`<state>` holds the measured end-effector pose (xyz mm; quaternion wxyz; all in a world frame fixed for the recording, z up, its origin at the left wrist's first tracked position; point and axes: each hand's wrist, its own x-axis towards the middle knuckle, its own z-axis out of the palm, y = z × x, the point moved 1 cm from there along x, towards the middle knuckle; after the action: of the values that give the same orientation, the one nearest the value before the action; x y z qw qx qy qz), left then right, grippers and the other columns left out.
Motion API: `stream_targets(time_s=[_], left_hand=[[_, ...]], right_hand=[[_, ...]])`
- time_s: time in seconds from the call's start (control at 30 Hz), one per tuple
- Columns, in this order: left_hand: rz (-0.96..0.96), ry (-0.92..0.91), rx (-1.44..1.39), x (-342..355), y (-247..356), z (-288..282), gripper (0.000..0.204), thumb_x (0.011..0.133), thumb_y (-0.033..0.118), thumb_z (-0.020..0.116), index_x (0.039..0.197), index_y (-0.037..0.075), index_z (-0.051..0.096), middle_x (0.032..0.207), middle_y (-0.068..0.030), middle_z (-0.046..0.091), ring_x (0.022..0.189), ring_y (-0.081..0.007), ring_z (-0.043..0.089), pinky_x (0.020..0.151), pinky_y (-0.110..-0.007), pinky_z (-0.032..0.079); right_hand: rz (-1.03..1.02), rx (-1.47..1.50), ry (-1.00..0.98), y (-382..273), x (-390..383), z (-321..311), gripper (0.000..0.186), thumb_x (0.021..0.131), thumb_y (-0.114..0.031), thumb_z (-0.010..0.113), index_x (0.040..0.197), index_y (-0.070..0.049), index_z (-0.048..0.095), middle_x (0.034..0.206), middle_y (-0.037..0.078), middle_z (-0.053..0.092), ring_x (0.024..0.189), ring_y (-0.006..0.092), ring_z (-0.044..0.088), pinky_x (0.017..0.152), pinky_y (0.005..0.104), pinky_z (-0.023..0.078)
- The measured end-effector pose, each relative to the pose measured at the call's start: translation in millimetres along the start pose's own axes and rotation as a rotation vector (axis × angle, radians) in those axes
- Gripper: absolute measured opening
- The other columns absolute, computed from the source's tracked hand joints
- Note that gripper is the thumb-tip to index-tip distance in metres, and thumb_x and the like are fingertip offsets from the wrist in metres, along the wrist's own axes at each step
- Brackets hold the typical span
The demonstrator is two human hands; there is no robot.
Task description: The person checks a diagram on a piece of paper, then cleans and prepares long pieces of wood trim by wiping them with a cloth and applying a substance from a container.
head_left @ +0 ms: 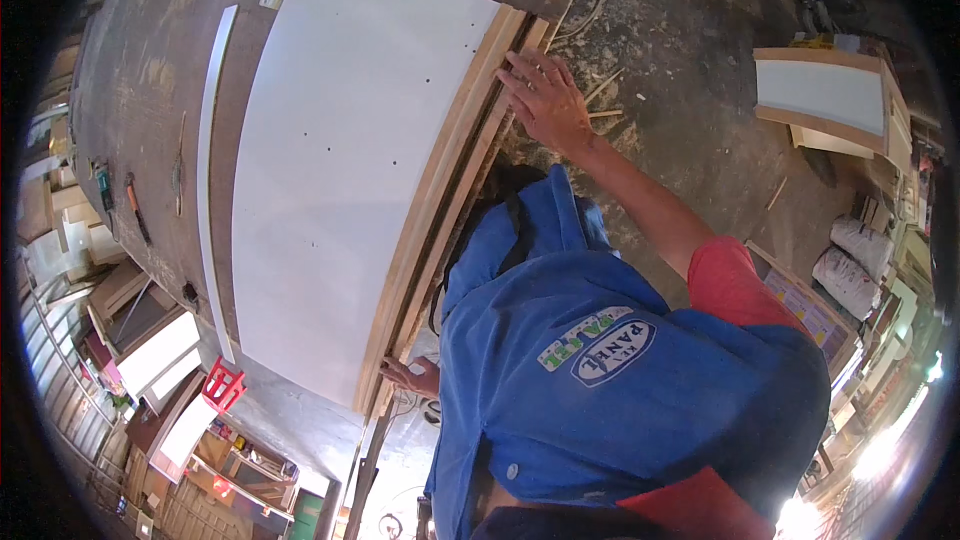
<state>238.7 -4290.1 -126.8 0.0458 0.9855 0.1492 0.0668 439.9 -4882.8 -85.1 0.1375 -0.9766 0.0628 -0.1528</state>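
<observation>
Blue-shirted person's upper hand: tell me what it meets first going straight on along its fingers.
The hand probably meets the pale wooden edge strip at its fingers first, then the large white flat panel.

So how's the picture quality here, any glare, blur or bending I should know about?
Head view: strong fisheye bending, so the white panel edges curve; dark vignette around the rim; blown-out glare at the lower right; the centre is fairly sharp, including the right hand on the panel's wooden edge.

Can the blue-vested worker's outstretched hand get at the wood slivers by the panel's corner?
Probably yes: the hand lies flat on the wooden edging, and the wood slivers lie right beside it, nothing between.
</observation>
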Motion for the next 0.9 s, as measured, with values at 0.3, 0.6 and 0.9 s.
stream_targets(time_s=[0.3, 0.6, 0.9], left_hand=[[-0.077, 0.04, -0.018, 1, 50, -18, 0.074, 0.078, 0.011, 0.056, 0.152, 0.016, 0.047, 0.159, -0.0217, 0.035, 0.147, -0.0417, 0.033, 0.116, -0.067, 0.026], [-0.098, 0.027, -0.064, 6, 67, -29, 0.071, 0.08, 0.007, 0.054, 0.15, 0.015, 0.049, 0.159, -0.0229, 0.034, 0.144, -0.0447, 0.036, 0.117, -0.061, 0.03], [-0.115, 0.032, -0.044, 12, 57, -15, 0.062, 0.086, 0.011, 0.057, 0.147, 0.008, 0.051, 0.158, -0.0229, 0.036, 0.146, -0.0434, 0.032, 0.118, -0.06, 0.028]], right_hand=[[0.138, 0.177, 0.209, 35, 24, 4, 0.03, 0.094, -0.017, 0.065, 0.124, -0.012, 0.067, 0.132, 0.014, 0.057, 0.118, 0.0354, 0.055, 0.1, 0.0521, 0.047], [0.766, 0.511, -0.051, 105, 62, 12, 0.029, 0.096, -0.034, 0.067, 0.115, -0.014, 0.075, 0.085, 0.009, 0.072, 0.07, 0.0177, 0.068, 0.063, 0.0411, 0.057], [0.82, 0.641, -0.204, 115, 84, 9, 0.025, 0.095, -0.028, 0.07, 0.108, -0.007, 0.075, 0.086, 0.005, 0.071, 0.081, 0.0139, 0.067, 0.072, 0.0351, 0.054]])
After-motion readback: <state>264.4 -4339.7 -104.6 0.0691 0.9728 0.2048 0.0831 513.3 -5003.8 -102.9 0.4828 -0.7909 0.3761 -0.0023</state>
